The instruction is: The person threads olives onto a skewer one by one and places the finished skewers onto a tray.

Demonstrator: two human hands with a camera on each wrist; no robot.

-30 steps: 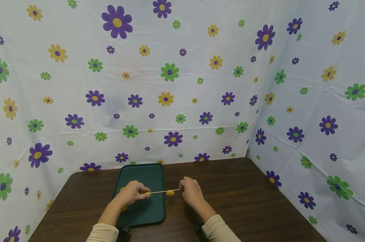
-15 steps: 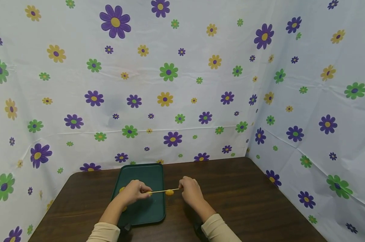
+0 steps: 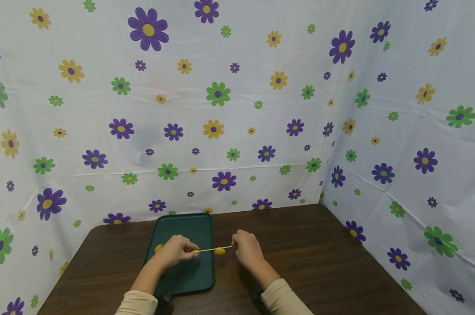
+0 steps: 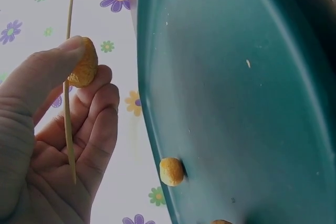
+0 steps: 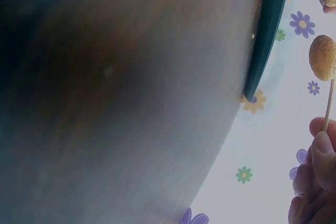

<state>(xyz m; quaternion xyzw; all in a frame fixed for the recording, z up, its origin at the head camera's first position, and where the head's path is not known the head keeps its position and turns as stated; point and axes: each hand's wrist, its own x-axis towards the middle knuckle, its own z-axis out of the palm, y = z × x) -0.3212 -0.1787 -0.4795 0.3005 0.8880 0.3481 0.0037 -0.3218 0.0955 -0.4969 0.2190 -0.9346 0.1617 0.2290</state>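
My left hand pinches a golden-brown, rounded food ball between thumb and fingers. A thin wooden skewer runs alongside or through this ball, its pointed end showing below it over the palm. Farther along the skewer sits a second ball, between the two hands. At the other end, my right hand pinches the skewer with thumb and fingertips. Both hands hold it nearly level, the left over the green tray and the right beyond the tray's right edge.
Another golden ball rests on the tray near its edge, with part of one more at the bottom of the left wrist view. Small crumbs dot the tray. A dark wooden table bears it, and a flowered cloth hangs behind.
My left hand has shifted slightly right along the skewer, towards the second ball. My right hand keeps its grip. A yellow piece by the left forearm has become hidden.
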